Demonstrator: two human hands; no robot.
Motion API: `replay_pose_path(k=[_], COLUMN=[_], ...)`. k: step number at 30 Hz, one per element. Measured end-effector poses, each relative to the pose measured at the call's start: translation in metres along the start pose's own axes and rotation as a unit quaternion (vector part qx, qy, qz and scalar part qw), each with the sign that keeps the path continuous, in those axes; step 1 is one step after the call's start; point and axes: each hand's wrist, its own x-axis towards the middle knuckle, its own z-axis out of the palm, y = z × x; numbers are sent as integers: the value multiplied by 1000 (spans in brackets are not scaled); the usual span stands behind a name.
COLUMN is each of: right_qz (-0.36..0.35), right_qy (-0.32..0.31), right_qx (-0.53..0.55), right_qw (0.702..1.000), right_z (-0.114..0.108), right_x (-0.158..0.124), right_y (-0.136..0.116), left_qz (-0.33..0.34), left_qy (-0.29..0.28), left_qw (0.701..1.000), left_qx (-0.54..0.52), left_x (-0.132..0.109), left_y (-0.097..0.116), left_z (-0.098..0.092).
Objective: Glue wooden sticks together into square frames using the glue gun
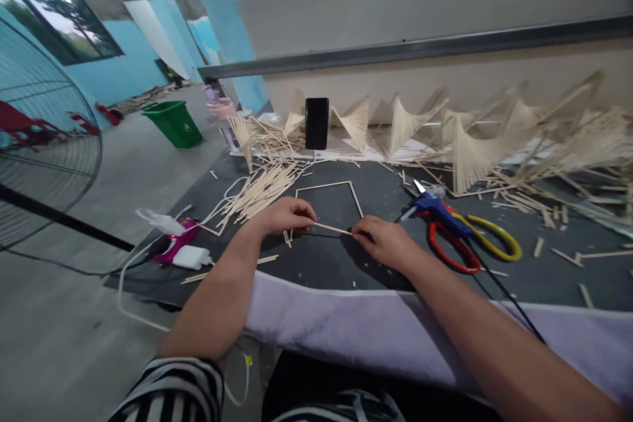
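A thin wooden stick (332, 229) lies across the near side of a square stick frame (330, 186) on the dark table (316, 264). My left hand (285, 215) pinches the stick's left end, fingers closed. My right hand (383, 241) pinches its right end, fingers closed. Both hands rest on the table top. A loose heap of sticks (260, 191) lies just left of the frame.
A blue glue gun (440, 209) and red and yellow scissors (475, 245) lie right of my right hand. A black phone (316, 122) stands at the back among finished stick fans (469, 145). A power strip (180, 244) sits at the left edge; a green bin (173, 122) stands on the floor.
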Motion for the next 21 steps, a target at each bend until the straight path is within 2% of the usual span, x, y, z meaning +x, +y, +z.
replay_pose_path(k=[2,4,7,9,12,17,21], right_qz=[5,0,25,88,156,155,137], right_qy=[7,9,48,74,76,64,82], right_qx=[2,15,35,17,-13,10,49], right_qw=[1000,1000,998,993,985,986,986], right_z=[-1,-3,-5,-4,-1,0,0], right_x=[1,2,3,3,3,2,2], right_y=[3,6,11,14,18,20,20], left_qz=[20,50,90,99,93,84,90], left_qy=[1,9,28,40,52,56,55], left_qw=[993,973,943,933,926,922,924], left_qx=[117,227,319,345,363,374,367], left_x=[0,3,10,13,15,15,16], left_y=[0,0,0,1,4,5,3], left_z=[2,9,20,27,35,40,42])
